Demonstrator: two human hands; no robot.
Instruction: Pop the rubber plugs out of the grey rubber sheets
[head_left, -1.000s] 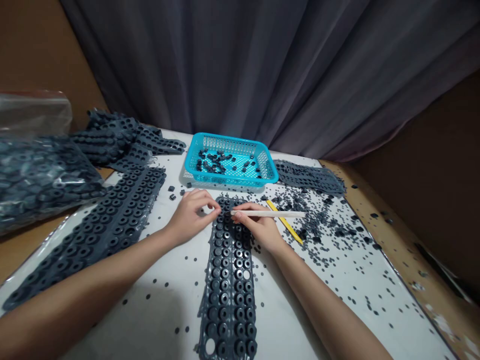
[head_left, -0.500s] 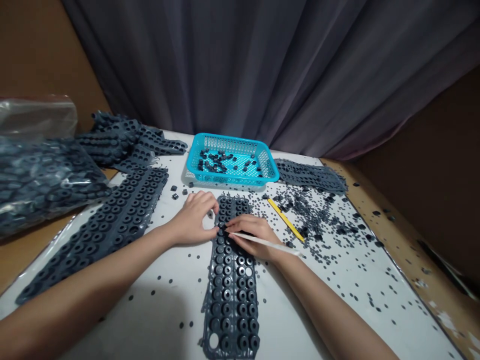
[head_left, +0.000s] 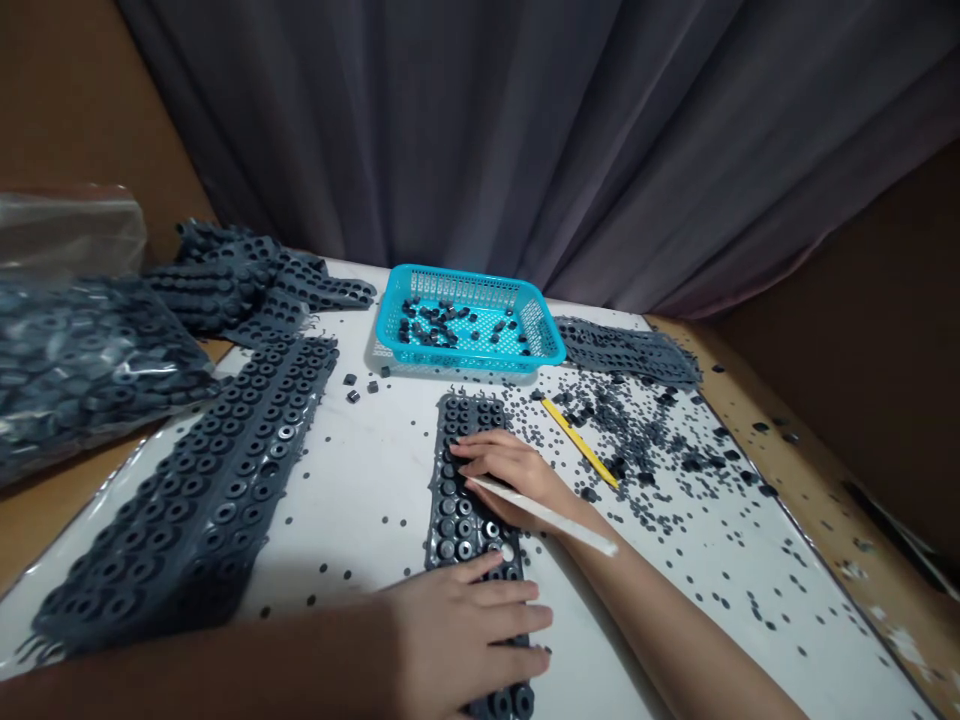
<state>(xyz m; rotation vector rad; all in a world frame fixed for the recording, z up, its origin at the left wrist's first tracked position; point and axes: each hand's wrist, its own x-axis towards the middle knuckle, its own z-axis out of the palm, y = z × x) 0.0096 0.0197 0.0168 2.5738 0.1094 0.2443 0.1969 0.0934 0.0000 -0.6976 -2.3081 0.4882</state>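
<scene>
A dark grey moulded rubber sheet with rows of round ring-shaped parts lies lengthwise in front of me. My left hand rests flat over its near part, fingers spread and pointing right. At the sheet's upper half, my right hand has its fingers closed around a thin white stick, which sticks out back over the wrist. The stick's front end and what the right fingertips touch are hidden.
A blue plastic basket holds small black pieces. A yellow stick lies among scattered grey discs on the right. Another rubber sheet, piled sheets and a clear bag of grey parts are on the left.
My left hand has moved from the sheet's upper left edge down towards me and now lies spread over its near part. My right hand stays near the same spot with the stick.
</scene>
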